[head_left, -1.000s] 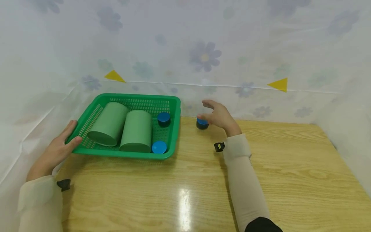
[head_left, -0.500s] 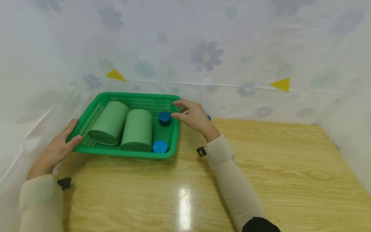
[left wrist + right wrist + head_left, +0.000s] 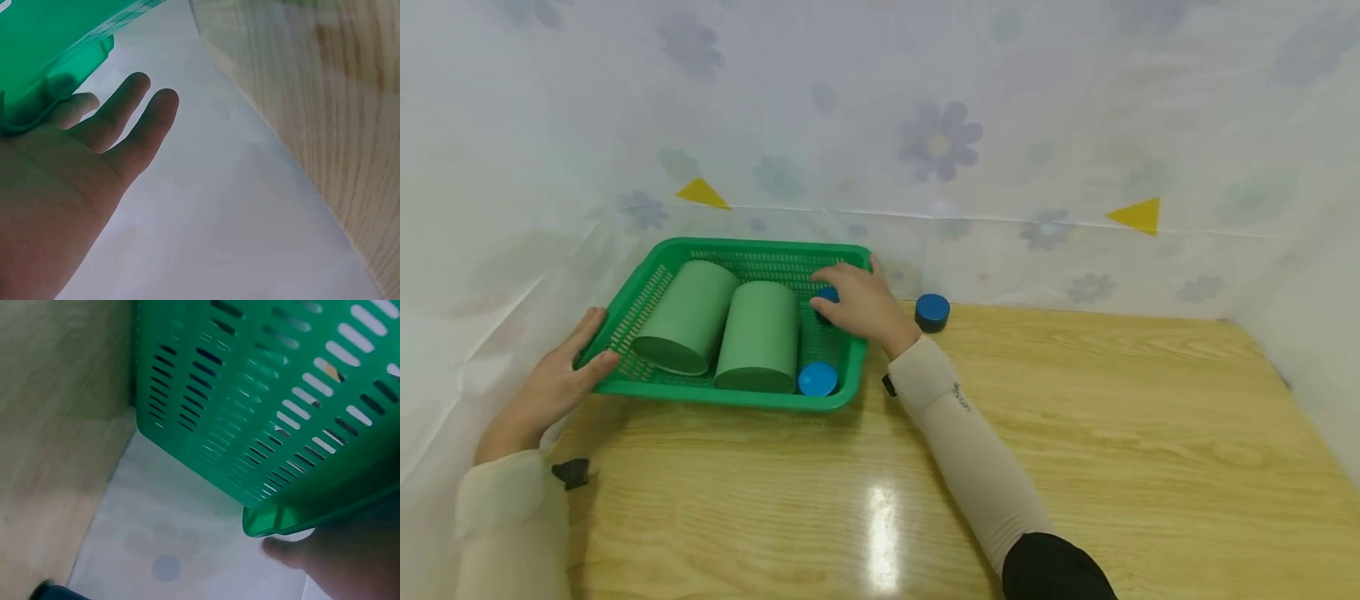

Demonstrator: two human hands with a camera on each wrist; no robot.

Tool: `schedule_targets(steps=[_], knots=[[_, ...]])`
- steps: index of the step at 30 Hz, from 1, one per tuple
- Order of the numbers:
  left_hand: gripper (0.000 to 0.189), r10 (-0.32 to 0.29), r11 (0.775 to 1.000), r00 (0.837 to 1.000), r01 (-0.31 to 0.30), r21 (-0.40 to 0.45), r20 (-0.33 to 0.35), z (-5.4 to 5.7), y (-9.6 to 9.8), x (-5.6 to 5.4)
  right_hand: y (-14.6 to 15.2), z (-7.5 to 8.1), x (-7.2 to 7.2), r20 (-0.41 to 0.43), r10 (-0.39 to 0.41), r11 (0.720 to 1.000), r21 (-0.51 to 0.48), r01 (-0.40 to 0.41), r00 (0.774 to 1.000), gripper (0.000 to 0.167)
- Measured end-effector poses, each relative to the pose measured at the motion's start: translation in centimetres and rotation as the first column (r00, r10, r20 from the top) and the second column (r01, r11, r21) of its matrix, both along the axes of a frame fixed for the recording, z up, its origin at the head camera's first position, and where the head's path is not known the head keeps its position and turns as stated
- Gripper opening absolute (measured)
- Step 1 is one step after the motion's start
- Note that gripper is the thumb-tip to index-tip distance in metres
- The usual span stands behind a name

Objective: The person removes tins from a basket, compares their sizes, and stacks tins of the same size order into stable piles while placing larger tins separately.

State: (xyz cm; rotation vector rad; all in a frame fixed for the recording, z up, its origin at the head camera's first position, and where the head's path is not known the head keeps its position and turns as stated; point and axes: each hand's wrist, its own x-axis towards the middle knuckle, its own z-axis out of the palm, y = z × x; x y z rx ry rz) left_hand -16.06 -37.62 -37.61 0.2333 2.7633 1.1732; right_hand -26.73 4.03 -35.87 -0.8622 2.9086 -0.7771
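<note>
My left hand grips the left end of the green plastic basket, its thumb over the rim. In the left wrist view three fingers stretch beneath the basket's edge. At the basket's back right corner my right hand reaches over the rim. Its thumb and forefinger are parted about a dark blue round cap; the hand partly covers the cap and contact does not show. Two light green cylinders lie on their sides inside. A brighter blue round cap sits in the front right corner.
Another blue round cap stands on the wooden table, right of the basket by the back wall. White flowered sheeting hangs behind and at both sides. Two yellow triangles are stuck to it.
My right hand has moved left, from the cap on the table to the cap inside the basket, uncovering the former. My left hand keeps its place on the basket.
</note>
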Motion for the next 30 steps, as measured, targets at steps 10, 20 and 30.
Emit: schedule_targets(steps=[10,20,30], knots=[[0.076,0.014,1.000,1.000,-0.015,0.015,0.023,0.1,0.7,0.8,-0.8,0.5,-1.1,0.069,-0.044,0.948,0.317,0.020,0.997,0.055],[0.076,0.017,1.000,1.000,-0.017,0.001,-0.013,0.9,1.0,1.1,-0.6,1.1,-0.7,0.076,-0.039,0.936,0.353,0.009,0.996,0.055],[0.075,-0.001,1.000,1.000,0.001,-0.003,-0.019,0.6,1.2,0.8,-1.2,0.9,-0.1,0.072,-0.087,0.860,0.510,0.038,0.994,0.067]])
